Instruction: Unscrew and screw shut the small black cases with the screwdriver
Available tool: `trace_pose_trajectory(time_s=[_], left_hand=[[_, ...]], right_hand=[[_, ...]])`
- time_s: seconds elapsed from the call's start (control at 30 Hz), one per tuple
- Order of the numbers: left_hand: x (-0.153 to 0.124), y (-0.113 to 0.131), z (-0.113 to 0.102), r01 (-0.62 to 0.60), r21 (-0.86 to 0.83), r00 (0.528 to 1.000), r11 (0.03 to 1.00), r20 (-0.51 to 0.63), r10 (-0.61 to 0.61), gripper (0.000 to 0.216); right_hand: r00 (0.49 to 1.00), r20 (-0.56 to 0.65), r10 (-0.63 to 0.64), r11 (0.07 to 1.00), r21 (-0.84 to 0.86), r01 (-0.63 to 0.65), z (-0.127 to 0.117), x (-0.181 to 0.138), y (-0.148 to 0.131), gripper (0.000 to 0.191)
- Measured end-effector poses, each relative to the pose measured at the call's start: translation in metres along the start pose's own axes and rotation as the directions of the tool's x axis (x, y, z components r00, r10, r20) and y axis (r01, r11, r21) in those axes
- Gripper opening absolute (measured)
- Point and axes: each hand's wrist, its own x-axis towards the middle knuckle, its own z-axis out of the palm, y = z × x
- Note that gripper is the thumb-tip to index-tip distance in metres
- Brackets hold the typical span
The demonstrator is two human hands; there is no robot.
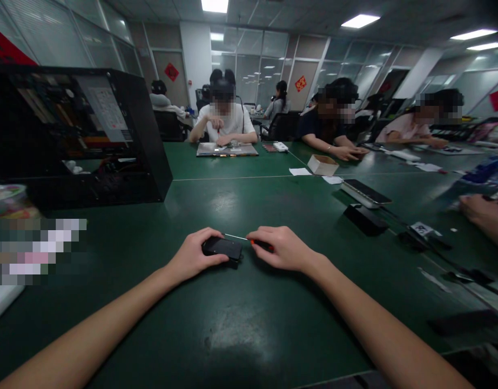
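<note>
Office: glass partitions [249,65], ceiling lights and people seated at work fill the far side.
Table: a long green table [192,210] with a dull shine.
Black box: a small flat black box [228,249] sits at the middle of the view, between the hands.
Left hand: the left hand [197,252] is at the box's 9 o'clock, fingers curled over its far edge and thumb along its near edge, gripping it.
Right hand: the right hand [282,247] is at 3 o'clock, thumb and fingers pinching the handle of a screwdriver [236,236].
Screwdriver: its thin shaft points to 9 o'clock along the box's far edge; whether the tip touches, I cannot tell.
Computer case: an open black computer case [149,140] stands at 10 o'clock.
Carton: a small open carton [322,166] is at 2 o'clock.
Co-worker: a person in a white shirt [241,121] bends over a flat panel [208,151] at 12 o'clock.
</note>
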Motion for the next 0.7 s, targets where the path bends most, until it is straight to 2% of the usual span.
trace_pose_trajectory(time_s=[0.4, 0.7], left_hand=[[0.0011, 0.0050, -0.0036, 0.105, -0.049, 0.994, 0.993, 0.035, -0.103, 0.045], [0.0016, 0.0079, -0.0068, 0.113, -0.079, 0.988, 0.990, 0.114, -0.103, 0.045]], right_hand=[[0.997, 0.068, -0.034, 0.999, 0.019, 0.033, -0.0049, -0.0018, 0.0050, 0.026], [0.997, 0.067, -0.045, 0.999, 0.034, 0.043, -0.0075, -0.0025, 0.0045, 0.026]])
